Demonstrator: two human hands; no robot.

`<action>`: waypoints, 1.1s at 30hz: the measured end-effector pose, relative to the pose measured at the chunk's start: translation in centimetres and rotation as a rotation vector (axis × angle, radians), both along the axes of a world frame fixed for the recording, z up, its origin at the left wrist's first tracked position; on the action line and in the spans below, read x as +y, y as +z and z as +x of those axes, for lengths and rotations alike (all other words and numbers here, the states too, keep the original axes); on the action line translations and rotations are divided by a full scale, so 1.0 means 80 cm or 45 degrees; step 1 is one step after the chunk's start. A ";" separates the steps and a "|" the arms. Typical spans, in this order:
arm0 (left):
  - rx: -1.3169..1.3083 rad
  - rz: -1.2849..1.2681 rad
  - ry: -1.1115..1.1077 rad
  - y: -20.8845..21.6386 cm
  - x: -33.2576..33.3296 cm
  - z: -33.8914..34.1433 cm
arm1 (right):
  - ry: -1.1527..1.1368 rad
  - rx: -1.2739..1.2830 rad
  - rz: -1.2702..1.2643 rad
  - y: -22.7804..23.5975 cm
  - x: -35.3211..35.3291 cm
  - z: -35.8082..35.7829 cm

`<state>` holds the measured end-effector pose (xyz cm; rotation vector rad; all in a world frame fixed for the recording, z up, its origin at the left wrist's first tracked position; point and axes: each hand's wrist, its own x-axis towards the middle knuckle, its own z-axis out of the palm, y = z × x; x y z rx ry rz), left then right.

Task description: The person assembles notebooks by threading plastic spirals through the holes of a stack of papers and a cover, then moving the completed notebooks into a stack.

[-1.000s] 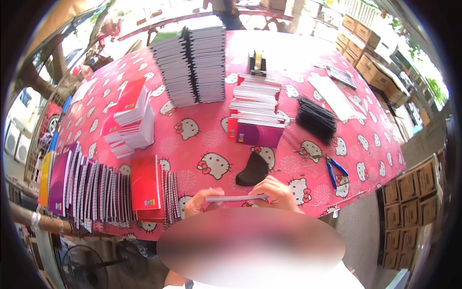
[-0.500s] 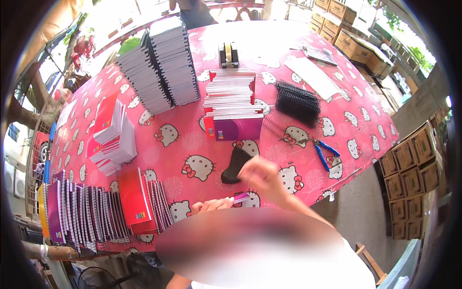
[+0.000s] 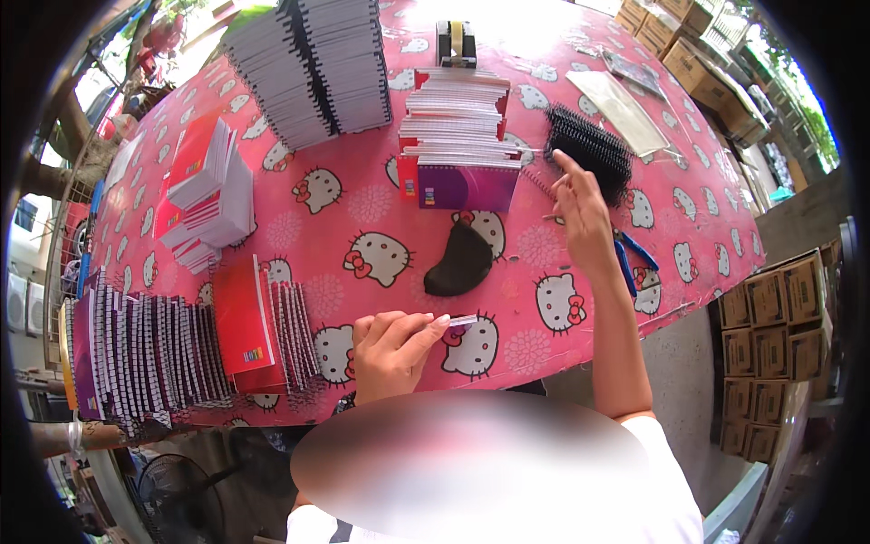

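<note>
My left hand (image 3: pixel 394 349) is closed at the near edge of the table, pinching a thin notebook (image 3: pixel 464 320) seen almost edge-on, with a bit of purple showing. Most of that notebook is hidden. My right hand (image 3: pixel 583 213) reaches out over the table, its fingers extended and apart, with the fingertips beside a bundle of black spiral binding coils (image 3: pixel 594 150). Whether they touch the coils I cannot tell. Between my hands lies a dark curved pad (image 3: pixel 460 260). Just beyond it stands a row of notebooks (image 3: pixel 467 186), purple cover facing me.
Blue-handled cutters (image 3: pixel 624 263) lie right of my forearm. Tall stacks of bound notebooks (image 3: pixel 349 82), a red-covered pile (image 3: pixel 213 204) and spiral notebooks (image 3: pixel 159 354) fill the left side. A tape dispenser (image 3: pixel 456 45) sits at the back, and clear plastic sheets (image 3: pixel 621 113) lie far right.
My right hand has moved from beside the dark pad, forward and right to the black coils. My left hand still holds the notebook. The view has shifted.
</note>
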<state>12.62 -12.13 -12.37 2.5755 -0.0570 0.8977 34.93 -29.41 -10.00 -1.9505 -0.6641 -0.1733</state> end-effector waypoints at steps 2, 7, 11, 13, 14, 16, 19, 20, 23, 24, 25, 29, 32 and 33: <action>0.025 -0.048 0.012 0.000 0.001 -0.002 | 0.457 0.216 0.062 0.002 -0.005 -0.043; 0.064 -0.108 -0.015 0.003 -0.004 0.007 | 0.700 0.284 -0.208 -0.002 -0.026 -0.097; 0.077 -0.135 -0.011 0.004 -0.004 0.008 | 0.738 0.235 -0.158 -0.005 -0.027 -0.096; 0.080 -0.142 -0.011 0.005 -0.003 0.008 | 0.752 0.213 -0.109 -0.007 -0.024 -0.095; 0.082 -0.145 -0.010 0.006 -0.003 0.008 | 0.738 0.193 -0.098 -0.009 -0.023 -0.095; 0.090 -0.154 -0.016 0.006 -0.003 0.008 | 0.708 0.153 -0.081 -0.013 -0.022 -0.095; 0.094 -0.154 -0.025 0.007 -0.002 0.009 | 0.589 0.021 -0.098 -0.020 -0.020 -0.096; 0.094 -0.152 -0.030 0.007 -0.003 0.009 | 0.645 0.032 -0.099 -0.021 -0.021 -0.096; 0.103 -0.167 -0.027 0.006 -0.002 0.008 | 0.785 0.136 -0.089 -0.022 -0.024 -0.095; 0.099 -0.163 -0.023 0.005 -0.002 0.007 | 0.802 0.217 -0.082 -0.018 -0.025 -0.096; 0.095 -0.159 -0.019 0.004 -0.002 0.007 | 0.819 0.299 -0.076 -0.016 -0.026 -0.096; 0.101 -0.160 -0.020 0.005 -0.002 0.006 | 0.875 0.246 -0.111 -0.017 -0.029 -0.092; 0.106 -0.164 -0.026 0.006 -0.003 0.008 | 0.853 0.145 -0.105 -0.019 -0.026 -0.093; 0.105 -0.167 -0.027 0.006 -0.003 0.008 | 0.848 0.081 -0.114 -0.022 -0.024 -0.093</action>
